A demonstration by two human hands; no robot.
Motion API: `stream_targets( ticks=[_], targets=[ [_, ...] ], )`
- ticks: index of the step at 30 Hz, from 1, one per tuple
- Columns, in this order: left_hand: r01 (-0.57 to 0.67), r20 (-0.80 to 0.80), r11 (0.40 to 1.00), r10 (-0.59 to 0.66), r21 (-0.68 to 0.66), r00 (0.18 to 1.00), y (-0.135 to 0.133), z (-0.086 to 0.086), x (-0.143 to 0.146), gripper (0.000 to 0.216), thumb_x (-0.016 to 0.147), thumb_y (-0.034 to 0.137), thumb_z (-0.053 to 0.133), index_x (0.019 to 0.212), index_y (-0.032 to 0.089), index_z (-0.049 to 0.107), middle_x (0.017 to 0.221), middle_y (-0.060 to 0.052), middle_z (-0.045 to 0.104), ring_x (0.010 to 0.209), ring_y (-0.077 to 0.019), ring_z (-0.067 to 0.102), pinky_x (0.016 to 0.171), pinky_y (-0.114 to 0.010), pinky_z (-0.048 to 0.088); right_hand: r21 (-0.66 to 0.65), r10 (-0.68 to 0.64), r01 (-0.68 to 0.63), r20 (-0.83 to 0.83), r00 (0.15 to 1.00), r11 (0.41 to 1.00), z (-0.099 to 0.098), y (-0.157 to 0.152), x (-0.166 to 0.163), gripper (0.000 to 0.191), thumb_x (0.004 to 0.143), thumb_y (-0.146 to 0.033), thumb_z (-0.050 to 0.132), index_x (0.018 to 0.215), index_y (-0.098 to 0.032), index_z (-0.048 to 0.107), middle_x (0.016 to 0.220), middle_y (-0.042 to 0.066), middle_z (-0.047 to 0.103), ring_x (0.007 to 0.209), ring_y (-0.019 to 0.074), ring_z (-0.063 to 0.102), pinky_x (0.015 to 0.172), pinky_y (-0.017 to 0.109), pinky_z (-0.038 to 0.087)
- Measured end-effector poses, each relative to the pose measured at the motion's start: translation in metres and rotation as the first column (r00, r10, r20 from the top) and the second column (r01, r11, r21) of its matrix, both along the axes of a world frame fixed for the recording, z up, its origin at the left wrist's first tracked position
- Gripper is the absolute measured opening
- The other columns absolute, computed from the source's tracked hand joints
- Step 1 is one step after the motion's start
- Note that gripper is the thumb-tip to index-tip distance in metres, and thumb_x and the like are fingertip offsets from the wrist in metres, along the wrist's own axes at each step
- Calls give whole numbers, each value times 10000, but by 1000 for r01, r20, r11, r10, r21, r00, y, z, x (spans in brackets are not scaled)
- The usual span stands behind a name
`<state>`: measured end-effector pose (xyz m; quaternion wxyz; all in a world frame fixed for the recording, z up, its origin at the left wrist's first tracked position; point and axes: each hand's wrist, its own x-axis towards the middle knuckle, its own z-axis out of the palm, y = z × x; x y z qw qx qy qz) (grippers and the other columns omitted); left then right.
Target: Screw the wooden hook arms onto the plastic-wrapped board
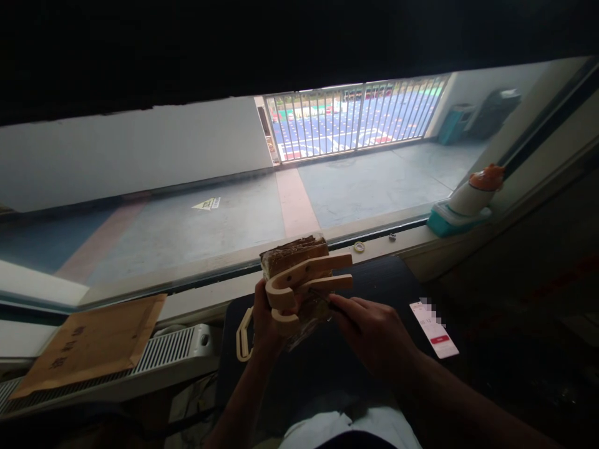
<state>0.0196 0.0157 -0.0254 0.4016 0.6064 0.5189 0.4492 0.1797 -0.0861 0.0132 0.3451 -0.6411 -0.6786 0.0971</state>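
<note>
- Your left hand (264,318) is clenched around a curved wooden holder (299,280) and, with it, a slice of cake in clear wrap (296,254); both are held in the air above the dark counter (374,274), not resting on it.
- Your right hand (374,333) sits just to the right of that grip, its fingertips closed on the crinkled wrap at the lower edge of the slice; whether it also pinches a small tool there cannot be told in this dim light.
- Risk: the slice stands behind the two wooden prongs, at the top of the left grip, and only the wrap and the holder seem to steady it. A hard tug from the right hand could likely tip it out over the prongs.
- Risk: squeezing harder with the left grip would probably crush the soft cake against the wood.
- A cream loop (243,333) hangs below the left grip; it may snag on the counter edge if you lower the hand.
- Well to the right of the right grip lies a white card (434,330); dropped crumbs or cream could soil it.
</note>
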Motion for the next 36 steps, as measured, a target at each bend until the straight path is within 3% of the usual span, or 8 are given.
stream_targets(
  ticks=[6,11,14,17,22,27,32,36],
  targets=[
    [-10,-39,997,13,82,999,2,-12,-5,600,589,355,738,1109,202,481,970,-30,620,855,-199,601,738,-318,484,-255,-203,107,-388,899,961,-6,2,-6,327,905,-348,428,1084,-176,642,839,40,712,701,145,644,625,237,476],
    [-92,-28,994,91,-56,995,-5,-5,-1,479,619,384,712,1016,176,544,939,-50,626,824,-208,601,718,-320,468,-133,-16,31,114,993,991,11,4,2,298,858,-219,517,1145,-224,601,797,20,674,658,129,602,583,226,415],
    [-75,-10,995,75,-61,997,-7,0,1,490,607,381,717,1021,178,550,924,-46,632,811,-207,599,704,-319,465,-49,103,-91,466,879,995,17,3,6,368,809,-80,531,1161,-173,588,738,35,622,632,130,557,548,230,373],
    [-81,-16,996,80,-50,997,-8,0,2,529,594,366,722,1051,181,530,895,-39,631,785,-197,594,685,-312,465,-11,131,-148,536,834,989,13,3,5,384,798,-47,523,1169,-129,580,720,42,608,624,133,543,545,237,376],
    [-61,9,998,61,24,998,-6,-2,0,509,607,369,711,1034,184,507,911,-34,618,778,-183,590,688,-299,474,-52,-56,55,-26,998,997,-3,5,-6,257,893,-218,466,1069,-156,642,812,53,681,695,141,614,632,245,457],
    [-63,-4,988,64,139,998,-2,-6,-1,583,551,368,746,1051,209,492,969,-33,604,868,-210,585,770,-339,475,-290,-250,126,-446,859,949,-9,6,-8,291,884,-333,474,1035,-166,658,830,41,710,679,147,634,606,244,477],
    [-90,2,996,90,24,996,-6,-7,3,557,591,386,728,1060,201,491,977,-38,602,862,-204,585,751,-323,460,-144,-66,66,7,998,987,6,4,2,270,855,-231,519,1109,-216,612,809,20,682,666,135,607,593,234,423],
    [-74,9,997,73,13,997,-9,-2,6,549,599,386,722,1061,190,499,962,-41,612,835,-197,590,718,-311,464,-48,86,-73,470,878,996,13,3,7,330,799,-57,520,1097,-174,600,730,28,618,633,133,558,542,232,359]
  ],
)
